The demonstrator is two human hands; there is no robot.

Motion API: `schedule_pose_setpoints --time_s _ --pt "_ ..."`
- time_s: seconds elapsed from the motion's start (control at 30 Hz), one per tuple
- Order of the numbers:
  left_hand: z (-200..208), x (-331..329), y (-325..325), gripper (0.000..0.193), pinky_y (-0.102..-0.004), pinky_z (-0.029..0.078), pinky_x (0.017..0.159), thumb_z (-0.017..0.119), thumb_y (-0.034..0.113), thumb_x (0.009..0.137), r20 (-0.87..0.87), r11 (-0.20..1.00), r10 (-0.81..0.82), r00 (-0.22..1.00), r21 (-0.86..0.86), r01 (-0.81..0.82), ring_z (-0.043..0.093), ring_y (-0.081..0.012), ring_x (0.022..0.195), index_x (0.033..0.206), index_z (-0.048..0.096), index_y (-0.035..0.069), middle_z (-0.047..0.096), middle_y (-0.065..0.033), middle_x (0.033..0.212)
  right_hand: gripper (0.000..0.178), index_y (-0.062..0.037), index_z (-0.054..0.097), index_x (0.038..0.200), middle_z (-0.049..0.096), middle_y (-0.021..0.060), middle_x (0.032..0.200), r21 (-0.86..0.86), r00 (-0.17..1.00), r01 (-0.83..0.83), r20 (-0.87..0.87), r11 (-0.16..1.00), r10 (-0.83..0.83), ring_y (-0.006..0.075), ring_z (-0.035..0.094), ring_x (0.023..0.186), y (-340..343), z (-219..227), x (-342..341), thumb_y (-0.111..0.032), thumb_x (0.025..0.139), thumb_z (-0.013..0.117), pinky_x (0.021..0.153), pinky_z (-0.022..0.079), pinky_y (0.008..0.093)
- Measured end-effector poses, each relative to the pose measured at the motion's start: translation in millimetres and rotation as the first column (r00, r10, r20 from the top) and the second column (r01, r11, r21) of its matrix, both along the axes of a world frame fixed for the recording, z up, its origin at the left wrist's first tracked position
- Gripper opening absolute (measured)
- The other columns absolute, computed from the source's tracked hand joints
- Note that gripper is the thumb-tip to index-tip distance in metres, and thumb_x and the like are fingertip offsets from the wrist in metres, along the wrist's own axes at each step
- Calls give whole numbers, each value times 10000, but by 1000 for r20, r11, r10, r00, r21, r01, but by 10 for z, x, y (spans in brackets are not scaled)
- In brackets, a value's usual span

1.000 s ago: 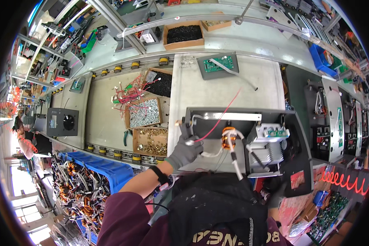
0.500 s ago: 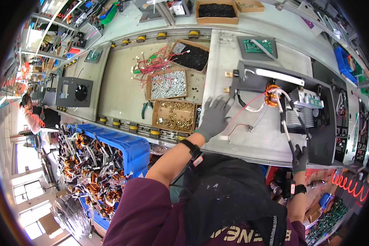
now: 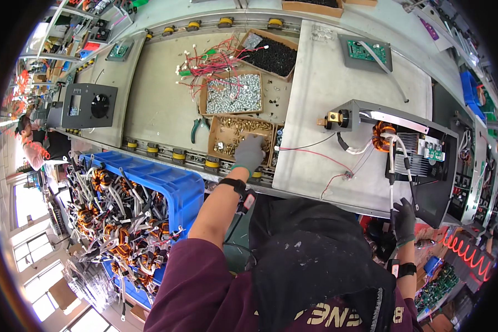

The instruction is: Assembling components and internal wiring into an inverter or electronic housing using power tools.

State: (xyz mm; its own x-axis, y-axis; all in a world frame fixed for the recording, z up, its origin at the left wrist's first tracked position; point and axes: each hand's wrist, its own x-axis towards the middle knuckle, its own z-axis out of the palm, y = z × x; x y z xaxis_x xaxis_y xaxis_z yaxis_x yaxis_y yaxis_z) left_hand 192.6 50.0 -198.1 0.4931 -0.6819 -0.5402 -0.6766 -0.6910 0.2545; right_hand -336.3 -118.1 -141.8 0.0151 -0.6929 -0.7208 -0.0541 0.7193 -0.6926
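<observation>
My gloved left hand (image 3: 249, 154) is down in a cardboard box of brass fasteners (image 3: 231, 133), its fingers curled among the pieces; whatever they pinch is hidden. At the table's front edge, my gloved right hand (image 3: 405, 222) is closed around the lower end of a white and black cable (image 3: 392, 180). That cable runs down from an orange copper-wound ring coil (image 3: 384, 136). The coil sits at an opened dark metal housing (image 3: 432, 200) with a finned heat sink and a small green board inside. Brass terminals (image 3: 333, 118) stick out at the housing's left end.
Beside the fastener box lie a box of silver screws (image 3: 233, 95), a box of black screws (image 3: 271, 54), red wires (image 3: 218, 62) and pliers (image 3: 199, 130). A blue crate (image 3: 185, 196) of coils stands at lower left. A green circuit board (image 3: 366, 51) lies farther back.
My left hand has moved left from beside the housing into the brass fastener box. The housing's left end is turned somewhat differently, and its terminals show more. My right hand stays at the cable.
</observation>
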Motion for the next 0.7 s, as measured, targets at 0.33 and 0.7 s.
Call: schedule_pose_setpoints --time_s 0.33,0.7 --pt "-146 344 498 310 -256 493 541 587 49 817 -776 634 430 461 -104 -766 622 -158 655 1122 641 44 660 -74 784 335 -84 506 1222 635 107 887 -1 980 -163 -113 987 162 132 564 552 209 0 355 -267 942 521 448 465 235" --pt "-154 348 551 191 -204 400 493 576 146 885 -981 169 99 -165 180 -969 524 -128 587 1014 557 6 551 -36 755 323 -81 514 1178 635 86 896 41 994 -85 -69 996 88 112 543 549 549 245 776 -279 925 545 437 429 223"
